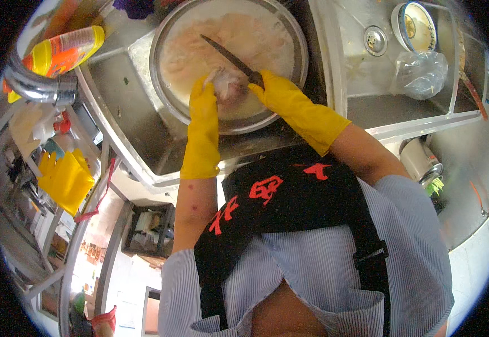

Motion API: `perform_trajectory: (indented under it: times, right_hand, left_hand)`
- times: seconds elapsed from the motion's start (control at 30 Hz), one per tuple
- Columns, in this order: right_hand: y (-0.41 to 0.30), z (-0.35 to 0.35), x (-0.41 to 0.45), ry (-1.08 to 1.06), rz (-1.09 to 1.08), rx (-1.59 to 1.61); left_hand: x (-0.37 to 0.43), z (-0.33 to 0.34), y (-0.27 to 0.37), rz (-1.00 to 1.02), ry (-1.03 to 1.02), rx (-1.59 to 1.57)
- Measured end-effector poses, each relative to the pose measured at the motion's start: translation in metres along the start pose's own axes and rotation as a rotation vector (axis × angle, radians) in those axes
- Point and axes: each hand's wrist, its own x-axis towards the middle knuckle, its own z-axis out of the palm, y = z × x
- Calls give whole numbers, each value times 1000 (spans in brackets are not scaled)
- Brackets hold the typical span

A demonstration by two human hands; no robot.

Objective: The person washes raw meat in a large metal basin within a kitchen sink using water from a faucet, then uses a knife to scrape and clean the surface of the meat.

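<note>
A large round metal basin (pixel 159 90) stands in the sink before me, filled with cloudy liquid and pale pinkish pieces that look like raw meat. In a yellow rubber glove, my left hand (pixel 203 94) grips a whitish, partly reddish piece of raw meat (pixel 226 86) at the near side of the basin. My right hand (pixel 280 92), gloved the same way, holds a knife (pixel 229 57) by its handle. Its dark narrow blade points to the far left, above the liquid and just beyond the piece. Whether the blade touches the meat, I cannot tell.
To the left are a chrome faucet pipe (pixel 46 86), a yellow-and-orange bottle (pixel 65 48) and a spare yellow glove (pixel 66 179). In the right sink compartment sit a patterned bowl (pixel 424 29), a clear plastic bag (pixel 423 76) and a drain (pixel 375 41).
</note>
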Motion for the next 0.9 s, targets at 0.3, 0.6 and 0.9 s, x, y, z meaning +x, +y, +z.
perform_trajectory:
  times: [0.3,0.6,0.9]
  right_hand:
    - [16,9,33,-99,258,762]
    - [20,-6,31,-181,316,1440]
    - [-25,-28,2,-493,334,1597]
  left_hand:
    - [-9,31,-31,672,141,431]
    - [-48,12,-20,-30,-100,127]
    - [-15,14,-23,65,-288,-334]
